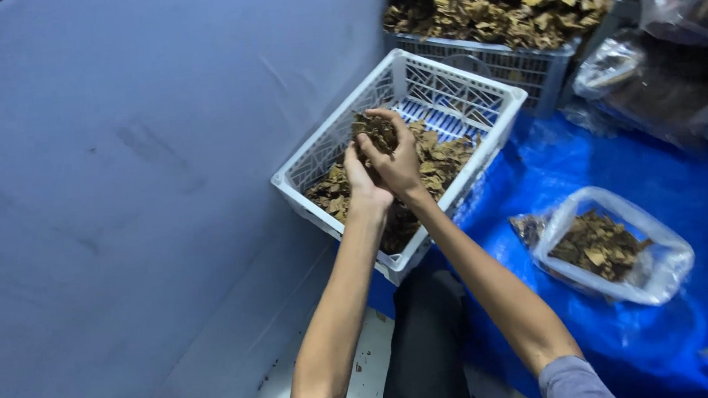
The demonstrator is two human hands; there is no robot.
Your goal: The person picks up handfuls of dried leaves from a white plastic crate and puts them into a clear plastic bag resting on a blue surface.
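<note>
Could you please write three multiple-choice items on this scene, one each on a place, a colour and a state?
1. Where are the hands?
A. Over the white crate
B. Over the clear bag
C. On the floor

2. What colour is the sheet?
A. Red
B. Blue
C. Green

3. What state is the clear bag in?
A. Tied shut
B. Empty
C. Open, with leaves inside

Answers: 1 A, both hands clasp dried leaves above the white crate; 2 B, the sheet under the bag is bright blue; 3 C, its mouth gapes over brown leaves.

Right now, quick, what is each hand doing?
Left hand: closed on the clump of dry brown leaf pieces.
Right hand: closed on the same clump.
</note>
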